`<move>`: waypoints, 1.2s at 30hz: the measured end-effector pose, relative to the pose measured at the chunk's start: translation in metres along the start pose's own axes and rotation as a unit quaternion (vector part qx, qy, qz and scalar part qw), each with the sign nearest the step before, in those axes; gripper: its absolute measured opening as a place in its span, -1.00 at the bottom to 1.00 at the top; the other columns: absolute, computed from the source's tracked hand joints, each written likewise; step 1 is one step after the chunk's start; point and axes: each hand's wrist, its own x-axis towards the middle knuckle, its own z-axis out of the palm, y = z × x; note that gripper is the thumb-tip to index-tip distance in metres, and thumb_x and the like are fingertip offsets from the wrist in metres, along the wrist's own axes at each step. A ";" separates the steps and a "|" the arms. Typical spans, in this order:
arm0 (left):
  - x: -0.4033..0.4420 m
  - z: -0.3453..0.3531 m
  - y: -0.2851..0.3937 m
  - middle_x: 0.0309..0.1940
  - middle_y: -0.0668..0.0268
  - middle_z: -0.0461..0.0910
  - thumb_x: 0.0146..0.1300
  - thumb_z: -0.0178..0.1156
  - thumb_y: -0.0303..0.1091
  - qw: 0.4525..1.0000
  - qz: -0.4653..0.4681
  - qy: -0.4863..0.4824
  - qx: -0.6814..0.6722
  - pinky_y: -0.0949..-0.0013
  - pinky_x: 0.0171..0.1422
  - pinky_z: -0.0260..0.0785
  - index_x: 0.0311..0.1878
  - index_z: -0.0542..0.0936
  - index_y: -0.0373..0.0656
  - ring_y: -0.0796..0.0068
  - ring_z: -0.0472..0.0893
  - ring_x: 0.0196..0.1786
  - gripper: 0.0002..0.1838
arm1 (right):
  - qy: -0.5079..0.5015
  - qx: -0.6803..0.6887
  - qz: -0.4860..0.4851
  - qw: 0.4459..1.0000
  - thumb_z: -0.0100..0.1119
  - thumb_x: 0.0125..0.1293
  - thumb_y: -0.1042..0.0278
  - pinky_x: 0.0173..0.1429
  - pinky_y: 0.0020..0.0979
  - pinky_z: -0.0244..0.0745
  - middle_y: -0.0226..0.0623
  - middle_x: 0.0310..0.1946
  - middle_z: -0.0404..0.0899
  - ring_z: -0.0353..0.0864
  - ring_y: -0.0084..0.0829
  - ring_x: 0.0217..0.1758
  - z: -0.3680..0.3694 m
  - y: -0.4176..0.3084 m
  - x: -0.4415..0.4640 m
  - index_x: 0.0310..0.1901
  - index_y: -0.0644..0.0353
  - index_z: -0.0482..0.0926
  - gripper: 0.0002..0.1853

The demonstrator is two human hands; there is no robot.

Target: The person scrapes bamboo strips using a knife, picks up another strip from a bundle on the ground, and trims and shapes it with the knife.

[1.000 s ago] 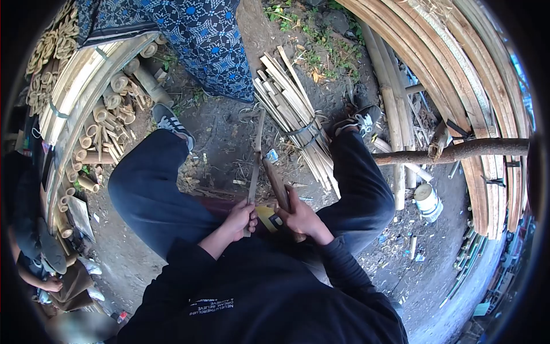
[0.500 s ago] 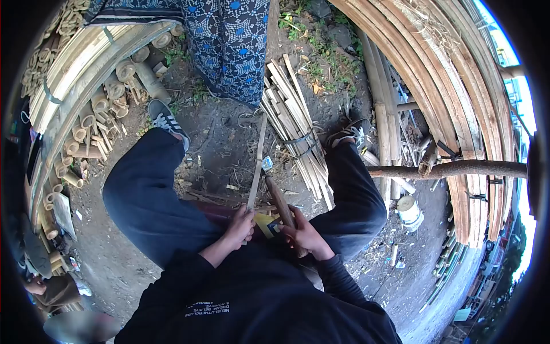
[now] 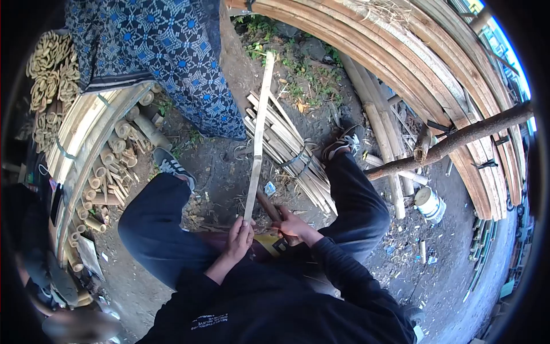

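Note:
My left hand (image 3: 239,236) is closed around the lower end of a long, pale bamboo strip (image 3: 258,143), which points away from me with a node near its middle. Close beside it, my right hand (image 3: 291,226) grips the brown wooden handle (image 3: 267,206) of a tool. The far end of that tool sits next to or behind the strip, so its working part does not show clearly. Beyond my hands, a tied bundle of similar strips (image 3: 295,157) lies on the soil between my feet, partly behind the raised strip.
Patterned blue cloth (image 3: 166,63) hangs at the upper left. Bamboo poles (image 3: 109,155) are stacked at left, long planks (image 3: 435,86) at right. A branch (image 3: 452,143) juts in from the right above a white bucket (image 3: 428,203). A person's dark clothing shows at far left.
The strip in my left hand has shifted and now reaches farther up the view. My right hand has moved slightly upward with the tool. The whole view has shifted and turned a little.

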 end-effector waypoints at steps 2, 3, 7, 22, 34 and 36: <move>0.021 0.020 0.036 -0.63 0.55 0.18 0.51 -0.18 -0.21 0.996 0.074 -0.036 0.034 0.65 -0.59 -0.02 -0.11 0.37 -0.14 0.82 0.13 -0.63 -0.78 | -0.020 0.040 0.035 0.998 0.23 0.20 0.40 -0.47 -0.45 0.44 -0.26 -0.36 0.53 0.50 -0.56 -0.55 -0.003 0.013 0.016 0.34 0.18 0.16 -0.32; 0.038 0.032 0.060 -0.62 0.56 0.18 0.50 -0.16 -0.22 0.992 0.094 -0.058 0.060 0.65 -0.57 -0.01 -0.10 0.38 -0.16 0.82 0.13 -0.62 -0.78 | -0.007 -0.002 0.040 0.999 0.25 0.16 0.31 -0.34 -0.34 0.50 -0.13 -0.27 0.58 0.60 -0.39 -0.42 -0.002 0.011 0.014 0.31 0.20 0.20 -0.32; 0.112 0.092 0.162 -0.62 0.56 0.18 0.51 -0.19 -0.24 0.960 0.211 -0.110 0.145 0.65 -0.57 -0.01 -0.11 0.40 -0.17 0.81 0.13 -0.62 -0.77 | 0.045 -0.199 -0.064 0.977 0.24 0.08 0.16 0.10 -0.14 0.41 0.18 0.01 0.51 0.52 0.02 0.09 -0.003 0.012 0.003 0.31 0.18 0.16 -0.24; 0.269 0.445 0.414 -0.44 0.25 0.52 0.25 0.15 -0.41 0.885 0.278 -0.194 0.319 0.57 -0.58 0.36 -0.14 0.50 -0.36 0.58 0.53 -0.51 -0.79 | 0.018 -0.187 -0.091 0.978 0.12 0.04 0.27 -0.11 -0.06 0.48 0.24 -0.20 0.57 0.61 0.05 -0.14 -0.013 0.018 -0.001 0.28 0.32 0.08 -0.24; 0.292 0.602 0.462 -0.05 -0.17 0.42 0.22 0.12 -0.55 0.875 0.260 -0.409 0.004 0.16 0.08 0.63 -0.01 0.29 -0.55 -0.08 0.59 -0.02 -0.65 | 0.063 -0.157 -0.206 0.964 0.15 0.04 0.22 -0.16 -0.06 0.51 0.14 -0.24 0.61 0.63 0.05 -0.20 -0.024 0.011 -0.037 0.39 0.34 -0.05 -0.09; 0.293 0.610 0.465 -0.02 -0.20 0.41 0.27 0.12 -0.46 0.869 0.248 -0.427 -0.004 0.09 0.15 0.58 -0.01 0.29 -0.58 -0.14 0.56 0.04 -0.62 | 0.087 -0.145 -0.189 0.967 0.15 0.05 0.21 -0.15 -0.06 0.51 0.14 -0.24 0.61 0.63 0.05 -0.19 -0.029 0.016 -0.027 0.39 0.33 -0.04 -0.10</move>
